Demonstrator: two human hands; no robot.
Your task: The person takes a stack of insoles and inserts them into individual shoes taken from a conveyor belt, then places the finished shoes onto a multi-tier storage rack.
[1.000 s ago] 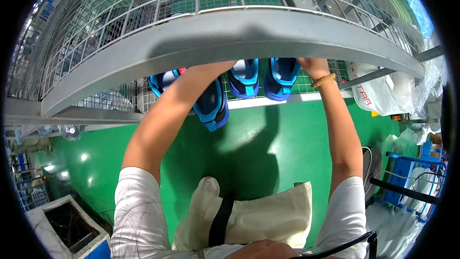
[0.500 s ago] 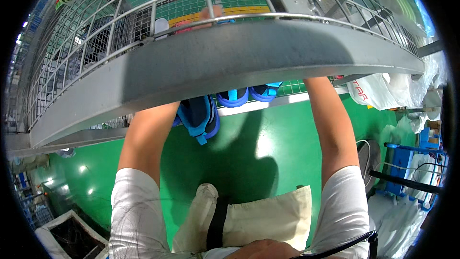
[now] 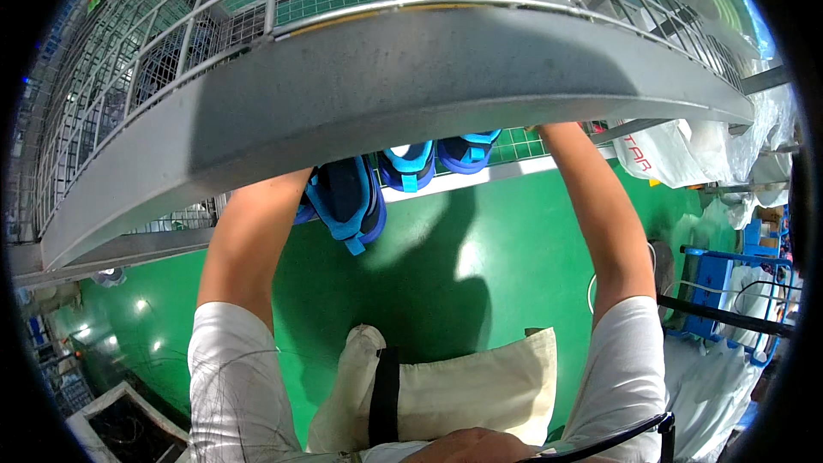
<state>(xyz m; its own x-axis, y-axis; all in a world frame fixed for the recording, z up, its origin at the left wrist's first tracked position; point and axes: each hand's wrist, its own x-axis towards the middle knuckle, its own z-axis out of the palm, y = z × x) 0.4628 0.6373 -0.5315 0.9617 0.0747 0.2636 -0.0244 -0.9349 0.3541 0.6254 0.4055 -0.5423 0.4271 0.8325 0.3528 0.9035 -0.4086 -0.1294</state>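
Both my forearms reach under the grey metal beam (image 3: 411, 77) of a wire-mesh rack, which hides my left hand and the fingers of my right hand. Beside my left forearm (image 3: 257, 240), a dark navy shoe (image 3: 343, 201) with a bright blue heel tab and blue sole juts out from below the beam. To its right sit two similar shoes, a middle one (image 3: 407, 173) and a right one (image 3: 467, 154), heels toward me. My right forearm (image 3: 591, 197) goes in to the right of them, apart from the shoes. What either hand holds cannot be seen.
Wire mesh (image 3: 171, 60) rises above the beam. White plastic bags (image 3: 656, 154) hang at the rack's right end. A blue cart (image 3: 716, 283) stands at right on the green floor (image 3: 411, 283), and a pale-framed bin (image 3: 129, 424) at lower left.
My view has shifted slightly; the shoes show more below the beam. A hand and coloured items seen through the mesh earlier are out of sight now. My forearms have spread a little.
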